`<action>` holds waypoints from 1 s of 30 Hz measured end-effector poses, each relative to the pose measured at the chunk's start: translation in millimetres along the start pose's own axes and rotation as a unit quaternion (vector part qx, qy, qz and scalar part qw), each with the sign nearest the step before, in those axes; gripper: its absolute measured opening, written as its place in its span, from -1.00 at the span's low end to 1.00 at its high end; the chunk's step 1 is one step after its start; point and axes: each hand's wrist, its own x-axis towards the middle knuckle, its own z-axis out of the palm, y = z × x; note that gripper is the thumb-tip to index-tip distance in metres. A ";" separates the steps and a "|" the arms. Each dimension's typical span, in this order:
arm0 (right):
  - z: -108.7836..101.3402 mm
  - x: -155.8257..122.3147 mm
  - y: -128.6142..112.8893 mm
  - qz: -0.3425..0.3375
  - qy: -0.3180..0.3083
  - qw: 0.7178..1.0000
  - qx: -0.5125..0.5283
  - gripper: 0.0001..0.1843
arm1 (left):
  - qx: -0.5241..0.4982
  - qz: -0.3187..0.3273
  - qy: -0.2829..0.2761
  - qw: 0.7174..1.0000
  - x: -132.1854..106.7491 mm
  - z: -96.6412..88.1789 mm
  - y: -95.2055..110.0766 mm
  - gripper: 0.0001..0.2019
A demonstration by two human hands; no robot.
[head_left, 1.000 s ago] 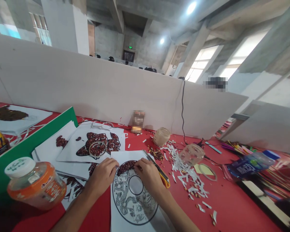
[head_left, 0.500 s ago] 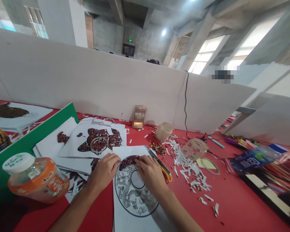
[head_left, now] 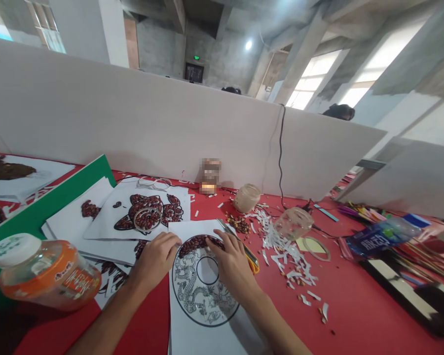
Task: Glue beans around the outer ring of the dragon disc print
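Note:
A white sheet [head_left: 203, 325] with a printed ring-shaped dragon design [head_left: 200, 296] lies on the red table in front of me. Dark red beans [head_left: 196, 242] fill the top arc of the ring. My left hand [head_left: 155, 261] rests curled on the sheet's left edge, fingertips by the beans. My right hand [head_left: 231, 264] lies on the ring's upper right, fingers bent down onto the bean row; what they pinch is too small to make out. Scissors with a yellow handle [head_left: 244, 249] lie just right of that hand.
An orange jar with a white lid [head_left: 40, 276] lies on its side at the left. Finished bean pictures [head_left: 148, 214] sit behind the sheet. Loose beans [head_left: 239, 224], paper scraps [head_left: 284, 251], two small jars [head_left: 246, 197] [head_left: 293, 223], a tape ring [head_left: 317, 248] and a blue bottle [head_left: 377, 239] lie at the right.
The view has tilted down and shifted a little. Both hands stay on the sheet; my right hand has edged slightly along the bean arc.

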 end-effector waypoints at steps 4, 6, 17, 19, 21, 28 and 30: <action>0.5 1.3 -2.3 -0.035 -0.052 0.997 -0.053 -0.51 | 0.004 0.002 -0.001 1.000 -1.0 1.4 -1.3 -0.73; 0.3 2.8 -2.6 -0.040 -0.064 0.996 -0.055 -0.54 | 0.005 0.003 -0.003 1.000 -1.2 1.1 -1.3 -0.73; -21.1 10.9 20.6 0.024 -0.003 0.998 0.059 -0.45 | 0.008 0.009 0.004 1.000 -1.6 3.0 -1.3 -0.72; -27.4 18.3 47.3 0.093 0.047 0.990 0.096 -0.51 | 0.005 0.021 0.015 1.000 -1.4 2.0 -3.0 -0.72; -32.8 27.3 75.1 0.139 0.049 0.985 0.094 -0.60 | 0.001 0.044 0.048 0.998 -1.3 -2.2 0.6 -0.72; -37.9 51.0 103.0 0.127 -0.060 0.990 0.024 -0.78 | -0.076 0.251 -0.052 0.964 -16.0 26.8 90.5 -0.75; -36.1 54.8 96.3 0.122 -0.071 0.990 0.011 -0.81 | -0.072 0.363 -0.087 0.925 -28.5 63.8 121.4 -0.83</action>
